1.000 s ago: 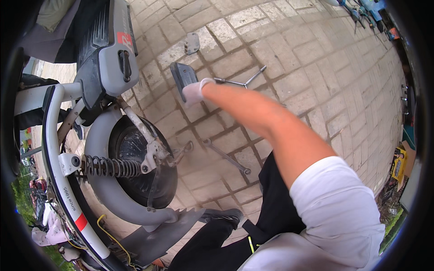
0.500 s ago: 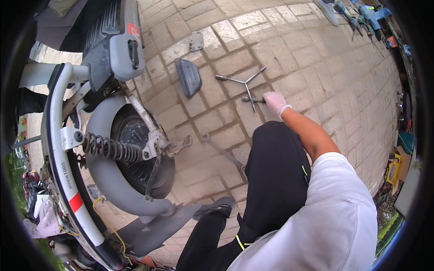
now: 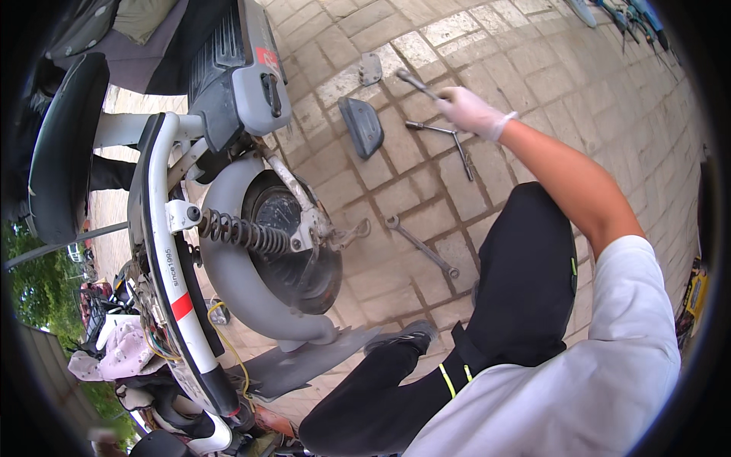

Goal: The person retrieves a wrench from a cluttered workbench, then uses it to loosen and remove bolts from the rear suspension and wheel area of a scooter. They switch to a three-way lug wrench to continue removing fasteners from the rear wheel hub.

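Note:
My right hand (image 3: 468, 113), in a thin whitish glove, is closed around a metal socket wrench (image 3: 416, 82). Its free end points up and to the left, above the paving. Just below the hand lies a Y-shaped socket wrench (image 3: 459, 142), partly covered by it. A combination wrench (image 3: 421, 246) rests on the bricks closer to my knee. To the left stands a scooter, its rear wheel (image 3: 293, 232) under a grey fender (image 3: 221, 251), with a coil-spring shock absorber (image 3: 251, 231) beside the wheel. My left hand is out of the picture.
A dark plastic cover (image 3: 361, 128) and a small metal plate (image 3: 371, 68) lie on the paving. More tools (image 3: 643, 21) sit at the far right. The scooter's white frame tube (image 3: 164, 236) curves along the left, and a grey flap (image 3: 312, 362) lies near my shoe (image 3: 403, 337).
My right hand has lifted the socket wrench from beside the Y-shaped wrench and moved it farther away. The view has shifted, so the scooter appears farther right.

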Action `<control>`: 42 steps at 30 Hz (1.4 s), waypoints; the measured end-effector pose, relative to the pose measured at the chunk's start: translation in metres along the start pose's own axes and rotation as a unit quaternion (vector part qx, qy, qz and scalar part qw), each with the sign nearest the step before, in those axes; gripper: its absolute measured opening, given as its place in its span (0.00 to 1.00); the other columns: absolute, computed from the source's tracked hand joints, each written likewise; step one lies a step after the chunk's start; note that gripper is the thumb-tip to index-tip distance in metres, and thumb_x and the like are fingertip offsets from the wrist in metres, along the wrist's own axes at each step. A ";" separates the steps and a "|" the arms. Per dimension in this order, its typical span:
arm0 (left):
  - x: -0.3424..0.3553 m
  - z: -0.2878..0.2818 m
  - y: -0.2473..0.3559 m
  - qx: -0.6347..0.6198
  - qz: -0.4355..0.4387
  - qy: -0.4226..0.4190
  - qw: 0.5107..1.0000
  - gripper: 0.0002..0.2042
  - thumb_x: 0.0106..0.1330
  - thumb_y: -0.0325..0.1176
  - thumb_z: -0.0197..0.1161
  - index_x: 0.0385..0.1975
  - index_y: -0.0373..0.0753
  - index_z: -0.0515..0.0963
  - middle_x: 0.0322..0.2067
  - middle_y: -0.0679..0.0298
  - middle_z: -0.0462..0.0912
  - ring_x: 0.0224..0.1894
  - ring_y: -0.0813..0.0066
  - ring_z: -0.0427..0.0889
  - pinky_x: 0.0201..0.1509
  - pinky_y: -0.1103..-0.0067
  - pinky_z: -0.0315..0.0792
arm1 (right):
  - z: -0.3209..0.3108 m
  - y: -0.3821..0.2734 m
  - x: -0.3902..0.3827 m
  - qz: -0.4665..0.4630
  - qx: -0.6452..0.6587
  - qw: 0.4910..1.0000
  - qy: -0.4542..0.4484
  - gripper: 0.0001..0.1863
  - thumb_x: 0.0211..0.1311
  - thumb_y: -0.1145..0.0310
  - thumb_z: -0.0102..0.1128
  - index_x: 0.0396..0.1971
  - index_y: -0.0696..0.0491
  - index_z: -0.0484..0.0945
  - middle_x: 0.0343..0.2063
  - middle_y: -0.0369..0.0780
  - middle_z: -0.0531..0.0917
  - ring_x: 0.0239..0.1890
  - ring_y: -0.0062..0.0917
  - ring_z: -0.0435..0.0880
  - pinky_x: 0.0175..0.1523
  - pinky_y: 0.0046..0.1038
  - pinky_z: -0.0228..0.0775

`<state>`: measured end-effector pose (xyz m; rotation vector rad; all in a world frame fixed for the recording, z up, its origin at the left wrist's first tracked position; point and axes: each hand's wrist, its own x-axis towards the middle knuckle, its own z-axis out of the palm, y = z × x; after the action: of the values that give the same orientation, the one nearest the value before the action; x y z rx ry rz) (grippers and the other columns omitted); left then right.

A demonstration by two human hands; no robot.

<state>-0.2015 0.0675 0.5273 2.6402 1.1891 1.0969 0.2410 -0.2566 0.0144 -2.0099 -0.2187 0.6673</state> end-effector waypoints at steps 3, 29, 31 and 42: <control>0.006 -0.001 -0.001 -0.027 0.006 -0.046 0.999 0.23 0.67 0.46 0.47 0.48 0.32 0.77 0.45 0.54 0.80 0.49 0.61 0.78 0.56 0.67 0.69 | 0.108 -0.047 0.032 -0.051 0.024 0.998 0.008 0.18 0.61 0.64 0.49 0.39 0.63 0.81 0.32 0.49 0.85 0.32 0.34 0.85 0.43 0.36 0.74; 0.021 0.014 0.015 0.027 0.056 -0.117 0.991 0.22 0.68 0.44 0.50 0.50 0.30 0.75 0.43 0.53 0.80 0.48 0.61 0.78 0.56 0.68 0.70 | 0.244 -0.072 0.016 0.052 0.454 0.871 -0.183 0.24 0.61 0.73 0.45 0.58 0.61 0.73 0.34 0.46 0.82 0.32 0.28 0.81 0.40 0.28 0.73; 0.021 0.016 0.015 0.030 0.058 -0.119 0.991 0.22 0.68 0.43 0.50 0.50 0.30 0.75 0.43 0.53 0.80 0.48 0.61 0.78 0.56 0.68 0.70 | 0.251 -0.075 0.017 -0.116 0.302 0.932 -0.163 0.25 0.62 0.72 0.45 0.59 0.62 0.72 0.27 0.40 0.82 0.24 0.22 0.78 0.34 0.26 0.72; 0.020 0.021 0.015 0.049 0.062 -0.117 0.990 0.20 0.68 0.42 0.50 0.50 0.31 0.75 0.43 0.54 0.80 0.48 0.61 0.78 0.56 0.68 0.70 | 0.240 -0.071 0.017 0.019 0.448 0.851 -0.273 0.24 0.64 0.72 0.44 0.60 0.58 0.72 0.20 0.33 0.74 0.16 0.15 0.67 0.19 0.21 0.57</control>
<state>-0.1703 0.0751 0.5277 2.8540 1.0714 0.7325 0.1341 -0.0325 -0.0224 -0.9007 -0.1541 1.1080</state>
